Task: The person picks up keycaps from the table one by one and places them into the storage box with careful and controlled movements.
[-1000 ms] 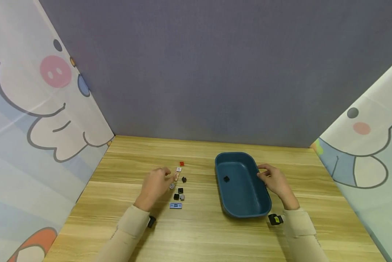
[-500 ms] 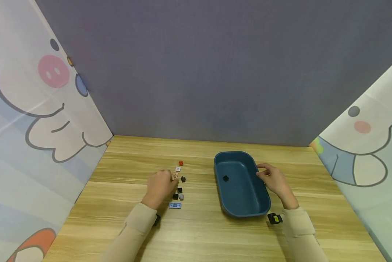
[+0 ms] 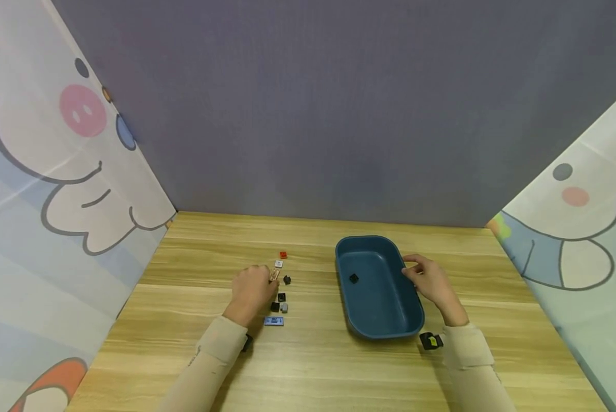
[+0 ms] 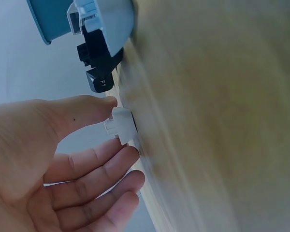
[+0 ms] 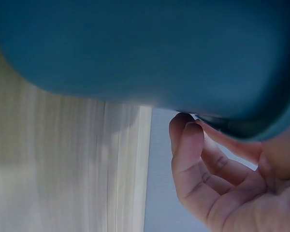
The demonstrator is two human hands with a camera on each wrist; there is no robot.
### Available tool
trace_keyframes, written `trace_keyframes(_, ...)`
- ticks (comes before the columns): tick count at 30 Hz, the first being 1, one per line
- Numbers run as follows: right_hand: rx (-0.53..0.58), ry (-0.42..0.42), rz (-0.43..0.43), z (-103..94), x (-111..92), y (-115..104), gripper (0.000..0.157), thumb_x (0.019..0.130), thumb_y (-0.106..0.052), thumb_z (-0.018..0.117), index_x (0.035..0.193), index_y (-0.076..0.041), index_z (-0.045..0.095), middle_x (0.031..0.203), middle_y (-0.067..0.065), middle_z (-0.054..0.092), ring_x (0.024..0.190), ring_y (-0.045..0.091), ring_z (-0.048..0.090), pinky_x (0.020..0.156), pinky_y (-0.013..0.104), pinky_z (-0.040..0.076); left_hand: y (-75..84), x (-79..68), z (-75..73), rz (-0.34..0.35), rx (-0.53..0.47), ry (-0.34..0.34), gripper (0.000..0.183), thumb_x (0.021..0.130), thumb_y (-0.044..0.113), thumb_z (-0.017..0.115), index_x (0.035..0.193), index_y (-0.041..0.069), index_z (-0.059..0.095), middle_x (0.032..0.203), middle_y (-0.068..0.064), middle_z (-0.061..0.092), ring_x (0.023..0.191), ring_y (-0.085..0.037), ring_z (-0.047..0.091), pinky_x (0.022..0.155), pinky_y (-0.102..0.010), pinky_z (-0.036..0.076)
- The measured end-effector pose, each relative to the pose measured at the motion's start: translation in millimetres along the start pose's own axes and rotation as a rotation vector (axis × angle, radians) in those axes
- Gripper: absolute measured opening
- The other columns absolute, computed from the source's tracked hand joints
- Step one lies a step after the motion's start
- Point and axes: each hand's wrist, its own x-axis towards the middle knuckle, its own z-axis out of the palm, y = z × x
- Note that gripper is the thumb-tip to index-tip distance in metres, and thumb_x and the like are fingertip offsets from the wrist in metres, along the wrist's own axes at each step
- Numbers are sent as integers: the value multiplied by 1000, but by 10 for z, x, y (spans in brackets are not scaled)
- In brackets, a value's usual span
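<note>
On the table my left hand pinches a white keycap between thumb and index finger, down at the wood; the head view hides it behind the hand. Around that hand lie an orange-and-cream keycap, a white keycap, a red keycap, several black keycaps, a grey keycap and a long blue keycap. My right hand grips the right rim of a dark blue plastic bin, thumb and fingers at its edge. Inside the bin is one black keycap.
A grey partition stands along the back of the wooden table. Cartoon-printed sheets hang at both sides. A black wrist device sits by the right sleeve, close to the bin's near corner.
My left hand has moved slightly right, and its fingers have closed on the white keycap that lay beside it. The right hand keeps its hold on the bin.
</note>
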Motion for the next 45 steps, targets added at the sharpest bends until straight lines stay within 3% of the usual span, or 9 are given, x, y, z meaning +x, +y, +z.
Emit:
trace_keyframes(7, -15, -6, 7, 0, 3, -2, 36, 99, -9, 64, 130, 8, 58, 95, 21, 70, 61, 17, 62, 49, 29, 51, -18, -36, -68, 12, -68, 26, 37, 91, 29, 73, 64, 12, 56, 57, -1, 50, 48, -16, 46, 39, -28, 37)
trace_keyframes(13, -6, -11, 26, -9, -13, -18, 36, 99, -7, 63, 131, 8, 57, 99, 25, 69, 66, 21, 65, 52, 30, 53, 7, -44, -208, 88, -165, 166, 26, 89, 28, 78, 93, 3, 74, 81, -9, 70, 48, -13, 48, 37, -25, 37)
trace_keyframes(16, -2, -16, 43, -15, -20, -24, 37, 99, -7, 62, 133, 8, 56, 102, 26, 68, 70, 22, 65, 54, 31, 53, 47, -37, -260, 135, -206, 226, 24, 87, 26, 80, 99, 6, 76, 93, -9, 73, 58, -16, 59, 41, -25, 42)
trace_keyframes(21, -2, -19, 53, -13, -34, -23, 38, 100, -8, 61, 134, 7, 56, 103, 26, 68, 70, 22, 64, 54, 32, 53, 132, -18, -282, 233, -284, 296, 23, 88, 24, 79, 103, 7, 77, 102, -8, 74, 84, -26, 71, 59, -33, 57)
trace_keyframes(25, -4, -17, 59, -6, -42, -17, 37, 100, -9, 61, 134, 6, 56, 100, 23, 68, 67, 20, 63, 54, 32, 53, 207, 3, -271, 331, -324, 336, 25, 89, 24, 78, 107, 6, 76, 106, -10, 73, 95, -29, 71, 74, -40, 59)
trace_keyframes(28, -4, -17, 61, -6, -41, -14, 37, 100, -9, 61, 134, 6, 56, 99, 21, 68, 66, 20, 62, 53, 32, 52, 281, 21, -277, 378, -332, 339, 25, 90, 26, 78, 108, 8, 76, 108, -9, 73, 97, -27, 70, 80, -41, 59)
trace_keyframes(37, -11, -8, 44, -1, -24, 11, 37, 99, -8, 62, 133, 6, 57, 99, 24, 68, 65, 20, 64, 53, 31, 53, 634, 72, -288, 417, -338, 292, 26, 90, 30, 77, 109, 13, 76, 112, -5, 70, 87, -20, 71, 74, -36, 59)
trace_keyframes(45, -10, 0, 34, 9, -8, 5, 36, 99, -8, 62, 132, 6, 58, 99, 24, 69, 64, 20, 63, 53, 32, 53, 1011, 82, -250, 515, -330, 247, 21, 93, 31, 74, 104, 15, 75, 107, -2, 71, 97, -18, 68, 80, -33, 57)
